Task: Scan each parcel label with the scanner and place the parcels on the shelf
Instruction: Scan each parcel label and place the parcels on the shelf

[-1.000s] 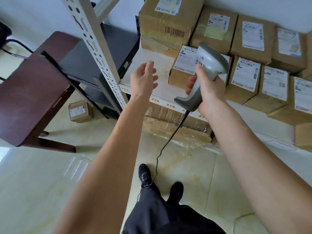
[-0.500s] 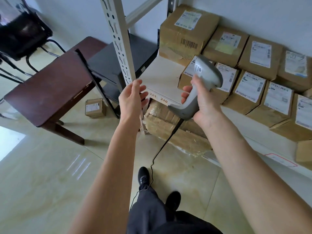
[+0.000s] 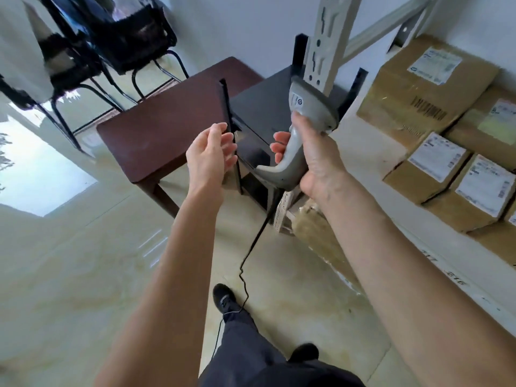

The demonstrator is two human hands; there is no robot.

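Turning: we judge we are between parcels, facing away from the stocked white metal shelf (image 3: 371,163), with nothing in hand to scan.
Step in hand: finding the next unscanned parcel; none shows on the floor or on the dark brown wooden table (image 3: 164,127) in this view.
Next move: we expect to need the free hand to reach a parcel, turn its label up, and bring the scanner's window over it.
Right grip: our right hand (image 3: 315,160) wraps the handle of the grey corded handheld scanner (image 3: 304,121), fingers curled round it, head pointing up and away toward the perforated shelf post (image 3: 329,43).
Left grip: our left hand (image 3: 209,157) hangs in the air just beside the scanner, fingers loosely spread, holding and touching nothing.
Parcels: brown cardboard parcels with white labels (image 3: 435,166) sit packed together on the shelf at our right, some stacked against the wall.
Cable: the scanner's black cable (image 3: 251,252) trails down to the floor past our shoe.
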